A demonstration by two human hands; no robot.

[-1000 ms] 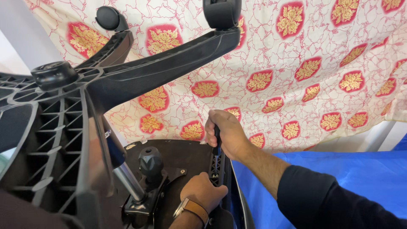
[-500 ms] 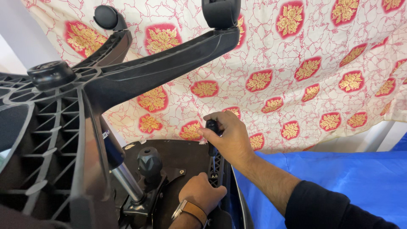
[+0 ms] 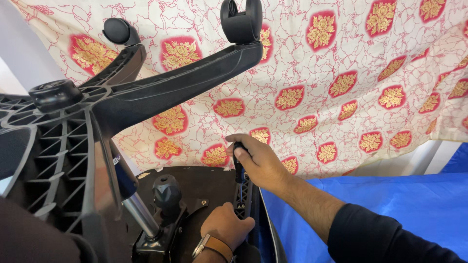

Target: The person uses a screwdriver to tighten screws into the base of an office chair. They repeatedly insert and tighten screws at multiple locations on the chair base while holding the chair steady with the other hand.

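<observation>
Upturned office chair, viewed from above. Nearest, the left hand (image 3: 226, 226) presses fingers closed on the foot of a black armrest bracket (image 3: 242, 192) at the seat underside (image 3: 204, 182); the right hand (image 3: 258, 160) grips its top. Beyond: wheeled base (image 3: 146, 92), patterned cloth (image 3: 341, 73).

Left hand (image 3: 226, 225) wrist cut off; armrest bracket (image 3: 242, 195) mostly hidden.

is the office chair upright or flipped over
Flipped over. The chair base points up with its casters in the air, and the seat underside faces the camera below it.
</observation>
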